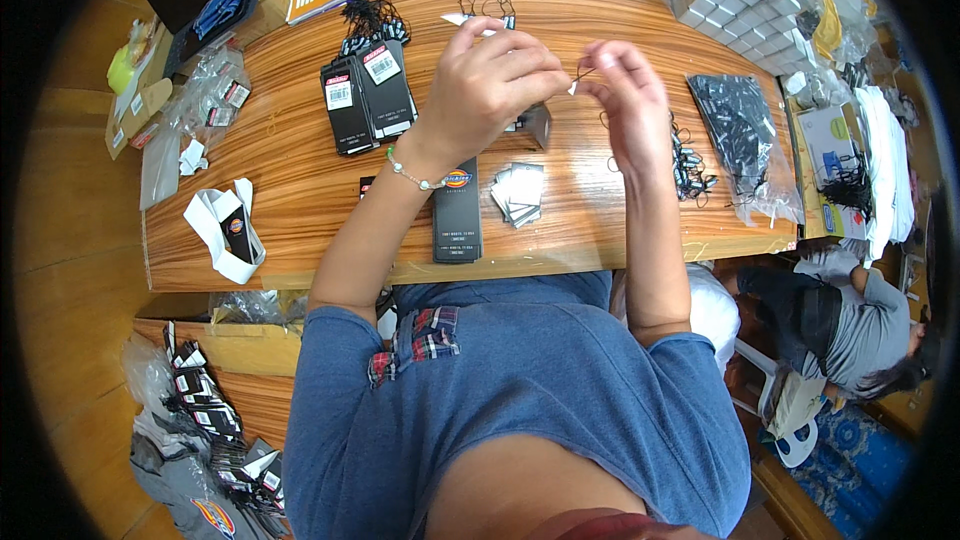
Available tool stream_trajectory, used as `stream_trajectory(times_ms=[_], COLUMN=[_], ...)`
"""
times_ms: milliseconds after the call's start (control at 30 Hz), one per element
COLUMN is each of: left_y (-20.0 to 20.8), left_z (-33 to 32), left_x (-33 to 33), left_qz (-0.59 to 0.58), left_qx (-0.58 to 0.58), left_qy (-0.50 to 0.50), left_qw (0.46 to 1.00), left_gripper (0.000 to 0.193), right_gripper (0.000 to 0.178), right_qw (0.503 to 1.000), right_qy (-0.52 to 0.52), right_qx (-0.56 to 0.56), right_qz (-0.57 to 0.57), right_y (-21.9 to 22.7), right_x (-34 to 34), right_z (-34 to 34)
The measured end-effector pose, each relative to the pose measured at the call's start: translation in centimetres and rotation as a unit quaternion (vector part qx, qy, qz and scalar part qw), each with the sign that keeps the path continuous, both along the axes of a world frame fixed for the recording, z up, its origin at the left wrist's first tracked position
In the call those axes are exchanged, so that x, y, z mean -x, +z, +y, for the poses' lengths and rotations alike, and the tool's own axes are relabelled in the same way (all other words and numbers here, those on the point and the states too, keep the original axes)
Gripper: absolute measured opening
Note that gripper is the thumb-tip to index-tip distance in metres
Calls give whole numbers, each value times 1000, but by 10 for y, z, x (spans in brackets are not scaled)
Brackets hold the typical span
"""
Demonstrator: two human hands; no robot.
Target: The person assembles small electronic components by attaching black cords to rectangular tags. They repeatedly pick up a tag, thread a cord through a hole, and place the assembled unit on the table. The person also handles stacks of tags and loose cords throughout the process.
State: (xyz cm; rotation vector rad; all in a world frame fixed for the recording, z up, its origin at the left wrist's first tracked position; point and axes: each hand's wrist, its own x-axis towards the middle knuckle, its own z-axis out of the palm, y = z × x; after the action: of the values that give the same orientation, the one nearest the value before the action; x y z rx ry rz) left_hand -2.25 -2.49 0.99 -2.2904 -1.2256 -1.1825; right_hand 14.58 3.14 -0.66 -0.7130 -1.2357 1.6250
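Note:
My left hand (500,80) is closed, its fingertips pinched near the right hand's; what they hold is mostly hidden. My right hand (628,95) pinches a thin dark cord (582,74) that runs toward the left fingertips. A small white tip shows between the hands. Below them stands a dark folded card (537,126), partly covered. Closer to me lie a stack of black hang tags (457,225) and a loose pile of small white cards (518,193). Left of my left wrist are more black hang tags (368,100) with bunched black cords (372,20).
Loose black cords (690,165) and a clear bag of black cords (738,120) lie to the right. At the far right is a carton of small white boxes (745,0). A white strip (225,230) rests at left. Another person (850,325) sits behind at right.

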Motion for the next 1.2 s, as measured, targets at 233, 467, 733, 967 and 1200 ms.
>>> stream_trajectory(times_ms=[233, 467, 733, 967, 1200], left_y=[-13, -22, -7, -3, -9], left_z=[8, 6, 1, -3, -5], left_x=[-5, -17, -5, -7, -17], left_qz=[-293, -361, -160, -122, -502], left_qx=[153, 165, 22, 42, 298], left_qy=[-43, -44, 35, 52, -166], left_qw=[943, 917, 986, 990, 795], left_gripper=[10, 20, 20, 12, 21], right_gripper=[14, 16, 14, 17, 17], right_qw=[933, 894, 932, 851, 843], right_qy=[176, 175, 181, 362, 254], right_qx=[-18, 78, 12, 171, 160], right_qz=[314, 406, 315, 340, 446], right_y=[14, 19, 31, 37, 33], right_x=[1, 6, 1, 3, 6], right_z=[16, 18, 9, 10, 14])
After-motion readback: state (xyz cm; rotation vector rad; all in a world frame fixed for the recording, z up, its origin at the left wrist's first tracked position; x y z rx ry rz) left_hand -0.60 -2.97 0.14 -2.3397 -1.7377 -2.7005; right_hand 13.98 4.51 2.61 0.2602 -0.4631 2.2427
